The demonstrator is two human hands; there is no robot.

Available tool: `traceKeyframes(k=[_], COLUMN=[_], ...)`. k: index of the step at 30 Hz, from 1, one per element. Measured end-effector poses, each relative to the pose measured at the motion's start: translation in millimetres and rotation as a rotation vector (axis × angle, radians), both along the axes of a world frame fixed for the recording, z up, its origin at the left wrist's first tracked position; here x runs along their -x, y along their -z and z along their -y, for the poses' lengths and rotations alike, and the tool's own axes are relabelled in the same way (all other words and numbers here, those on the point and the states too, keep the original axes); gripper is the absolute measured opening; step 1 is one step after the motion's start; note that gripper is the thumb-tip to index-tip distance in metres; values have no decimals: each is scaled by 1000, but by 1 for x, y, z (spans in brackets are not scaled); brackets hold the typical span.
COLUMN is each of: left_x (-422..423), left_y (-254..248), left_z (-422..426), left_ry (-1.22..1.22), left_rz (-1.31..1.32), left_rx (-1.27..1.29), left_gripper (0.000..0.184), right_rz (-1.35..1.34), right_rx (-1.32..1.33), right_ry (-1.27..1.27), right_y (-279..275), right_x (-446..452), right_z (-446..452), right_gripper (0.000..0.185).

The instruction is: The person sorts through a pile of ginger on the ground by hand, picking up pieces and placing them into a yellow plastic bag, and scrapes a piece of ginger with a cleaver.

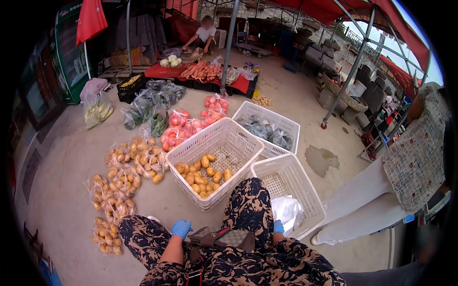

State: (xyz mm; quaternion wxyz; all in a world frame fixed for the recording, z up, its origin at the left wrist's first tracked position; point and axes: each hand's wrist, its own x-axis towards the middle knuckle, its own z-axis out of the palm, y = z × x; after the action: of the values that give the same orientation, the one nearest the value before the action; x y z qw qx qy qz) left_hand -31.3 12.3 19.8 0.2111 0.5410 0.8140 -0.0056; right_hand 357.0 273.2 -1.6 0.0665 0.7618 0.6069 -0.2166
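My left hand (182, 229), in a blue glove, rests by my left knee with its fingers curled in; nothing shows in it. A patterned handbag (222, 238) lies across my lap beside it. My right hand (278, 227), gloved in blue too, is partly hidden past my right thigh. It is right by a pile of white plastic bags (287, 212) inside a white crate (312, 198), and its fingers cannot be made out. In front of my knees stands another white crate (205, 202) with loose potatoes (202, 176) in it.
Bagged potatoes (126, 181) lie on the left, bagged red produce (176, 128) behind. A third crate (295, 131) holds dark bagged goods. Farther back, carrots (200, 71) lie on a red-covered stand near a crouching person (206, 35). Another person's legs (358, 205) are at right.
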Motion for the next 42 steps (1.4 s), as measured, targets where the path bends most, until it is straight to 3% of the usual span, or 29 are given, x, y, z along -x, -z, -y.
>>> traceKeyframes(k=[3, 6, 9, 12, 15, 21, 30, 42], left_x=[-1, -2, -6, -1, 2, -4, -6, -4], left_y=[-7, -13, -23, 7, 30, 13, 1, -2], left_z=[0, -4, -4, -1, 0, 0, 0, -4], left_ry=[-109, -502, -487, -467, -619, -573, -595, -518], left_rz=[90, 414, 387, 308, 384, 232, 330, 312], left_rx=[25, 16, 3, -77, -133, -174, -208, -59], left_gripper=[24, 29, 33, 33, 34, 28, 25, 27], right_rz=[1, -6, -3, -3, 4, 5, -2, 22], right_rx=[1, -12, -43, -45, -40, -40, -14, -26], right_ry=[3, 1, -1, 2, 7, 4, 20, 34], right_y=[-3, -2, 1, 0, 0, 7, 6, 4], right_x=[1, 1, 0, 1, 1, 0, 0, 2], right_z=[1, 1, 1, 1, 0, -2, -3, -2], right_gripper=[31, 30, 26, 26, 26, 27, 29, 27])
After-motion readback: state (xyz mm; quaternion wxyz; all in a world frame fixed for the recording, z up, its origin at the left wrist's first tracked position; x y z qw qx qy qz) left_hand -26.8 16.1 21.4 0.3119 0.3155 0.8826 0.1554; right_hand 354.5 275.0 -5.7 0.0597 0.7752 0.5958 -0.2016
